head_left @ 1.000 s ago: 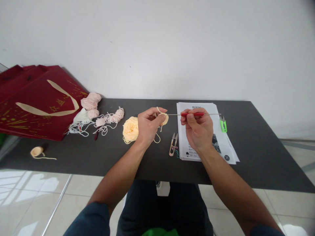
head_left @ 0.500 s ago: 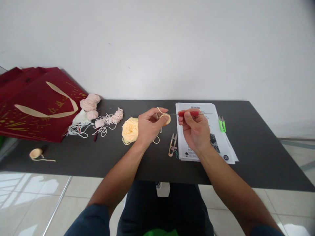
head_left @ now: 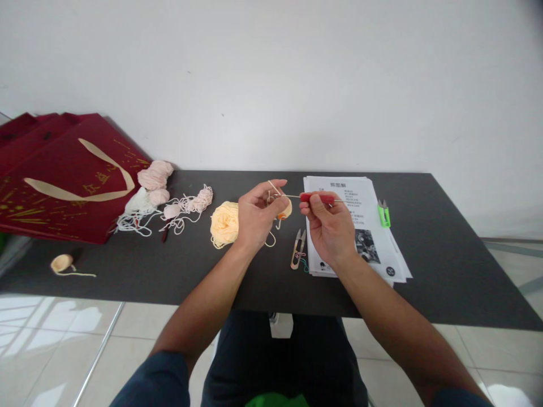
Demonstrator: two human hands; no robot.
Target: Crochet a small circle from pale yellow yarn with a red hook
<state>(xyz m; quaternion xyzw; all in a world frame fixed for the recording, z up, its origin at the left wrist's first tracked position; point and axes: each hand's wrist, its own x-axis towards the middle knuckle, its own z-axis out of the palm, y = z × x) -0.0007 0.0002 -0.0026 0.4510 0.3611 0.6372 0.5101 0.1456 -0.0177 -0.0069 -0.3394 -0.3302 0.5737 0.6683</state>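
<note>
My left hand pinches a small cream crochet piece between thumb and fingers, with a strand of yarn running over the raised index finger. A crochet hook with a red handle is gripped in my right hand, its thin metal shaft pointing left to the yarn at my left fingertips. Whether the hook tip sits inside a stitch is too small to tell. Just left of my left hand lies a ball of pale yellow yarn, partly covered by that hand. A loose strand hangs below the crochet piece.
Printed sheets lie under my right hand, with thread snips beside them and green-handled snips on their right edge. Pink yarn, a small cream crocheted cup and dark red gift bags are on the left.
My right hand and the hook have shifted slightly left, toward my left hand. The left index finger is raised a little, and the crochet piece has turned somewhat.
</note>
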